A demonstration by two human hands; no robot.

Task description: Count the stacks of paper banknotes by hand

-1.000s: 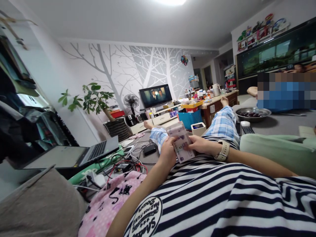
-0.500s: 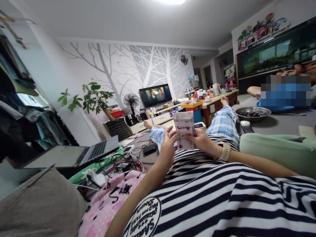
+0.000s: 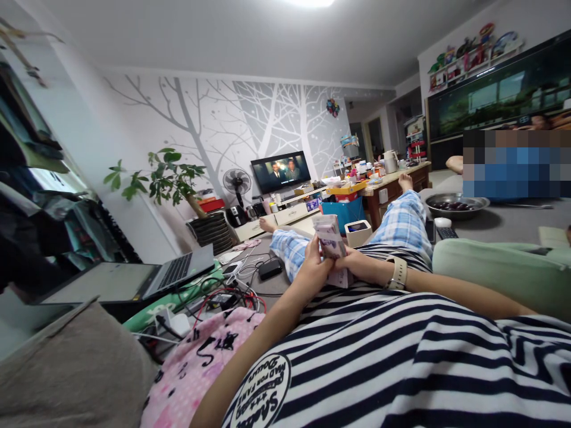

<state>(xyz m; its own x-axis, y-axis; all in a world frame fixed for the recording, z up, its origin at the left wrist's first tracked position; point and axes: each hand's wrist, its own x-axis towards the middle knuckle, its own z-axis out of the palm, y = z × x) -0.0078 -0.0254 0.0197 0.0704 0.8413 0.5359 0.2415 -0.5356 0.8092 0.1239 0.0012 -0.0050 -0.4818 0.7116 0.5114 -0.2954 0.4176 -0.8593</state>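
Observation:
A thick bundle of purple banknotes [image 3: 330,238] stands tilted above my lap, a pale band across it. My left hand [image 3: 313,266] is wrapped round its left side, with the thumb on its near face. From the other side my right hand [image 3: 359,265] grips the lower part, its thumb close to the left one. A light watch [image 3: 397,272] is on my right wrist. The fingers behind the bundle are hidden.
An open laptop [image 3: 178,270] and tangled cables lie on the left, beside a black box [image 3: 270,269]. A white square box [image 3: 358,233] stands beyond my hands. On the right are a metal bowl [image 3: 479,205] of dark fruit, a remote [image 3: 447,232] and another person's blurred figure.
The banknote bundle has tipped and turned, and sits slightly lower. My left hand, whose fingers were spread at its edge, now closes round it. My right hand has shifted slightly left.

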